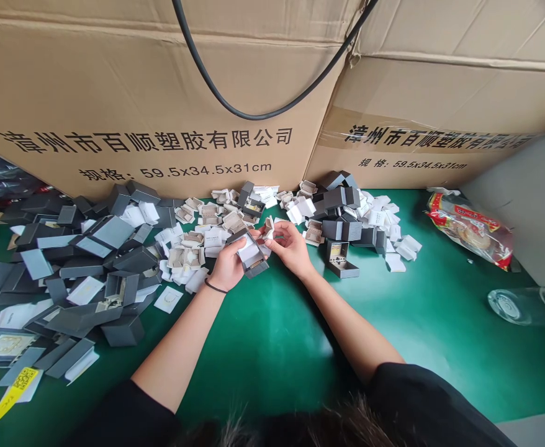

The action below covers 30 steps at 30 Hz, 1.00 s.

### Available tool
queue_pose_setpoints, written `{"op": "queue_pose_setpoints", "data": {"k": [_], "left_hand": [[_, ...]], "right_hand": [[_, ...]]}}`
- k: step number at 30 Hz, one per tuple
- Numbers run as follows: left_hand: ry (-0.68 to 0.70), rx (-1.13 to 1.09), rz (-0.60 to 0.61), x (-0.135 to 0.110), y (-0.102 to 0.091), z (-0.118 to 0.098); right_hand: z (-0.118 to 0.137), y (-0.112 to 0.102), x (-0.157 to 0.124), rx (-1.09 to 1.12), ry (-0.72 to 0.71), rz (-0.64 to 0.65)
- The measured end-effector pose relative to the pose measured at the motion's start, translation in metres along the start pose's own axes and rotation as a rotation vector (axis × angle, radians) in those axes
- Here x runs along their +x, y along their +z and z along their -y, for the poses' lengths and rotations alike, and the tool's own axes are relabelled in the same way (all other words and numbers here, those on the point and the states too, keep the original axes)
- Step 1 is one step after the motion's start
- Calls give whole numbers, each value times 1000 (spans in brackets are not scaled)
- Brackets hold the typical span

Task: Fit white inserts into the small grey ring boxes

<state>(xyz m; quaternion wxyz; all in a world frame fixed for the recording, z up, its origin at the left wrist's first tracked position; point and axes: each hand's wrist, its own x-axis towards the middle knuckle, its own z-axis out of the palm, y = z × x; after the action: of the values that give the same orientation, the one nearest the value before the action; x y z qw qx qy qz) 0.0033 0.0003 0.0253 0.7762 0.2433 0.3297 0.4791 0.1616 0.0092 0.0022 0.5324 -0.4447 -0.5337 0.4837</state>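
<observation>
My left hand [228, 264] grips a small open grey gift box [252, 256] with a white lining, held just above the green table [272, 335]. A black band circles that wrist. My right hand [290, 245] is beside it, its fingers pinched on a small white insert [269, 228] at the box's upper edge. The two hands almost touch. Behind them lies a heap of small beige and white inserts [198, 239].
Grey box lids and bases [90, 261] are piled at the left, more grey boxes [340, 214] at the right. Two large cardboard cartons [161, 93] wall the back. A red snack bag [470, 226] and a clear bottle [528, 305] lie at the right.
</observation>
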Motion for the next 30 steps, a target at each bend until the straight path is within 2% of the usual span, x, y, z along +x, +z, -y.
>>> {"op": "queue_pose_setpoints", "data": {"k": [9, 16, 21, 24, 27, 30], "left_hand": [[56, 91, 4, 0, 0, 4], [80, 150, 35, 3, -7, 10], [82, 155, 42, 2, -7, 9], [172, 180, 46, 0, -4, 6], [344, 253, 39, -3, 0, 5], [378, 350, 35, -5, 3, 4]], "right_hand": [[4, 2, -1, 103, -1, -2], [8, 1, -2, -9, 3, -4], [8, -1, -3, -229, -68, -95], [5, -3, -3, -414, -139, -156], [1, -5, -3, -567, -214, -120], [0, -4, -3, -619, -279, -48]]}}
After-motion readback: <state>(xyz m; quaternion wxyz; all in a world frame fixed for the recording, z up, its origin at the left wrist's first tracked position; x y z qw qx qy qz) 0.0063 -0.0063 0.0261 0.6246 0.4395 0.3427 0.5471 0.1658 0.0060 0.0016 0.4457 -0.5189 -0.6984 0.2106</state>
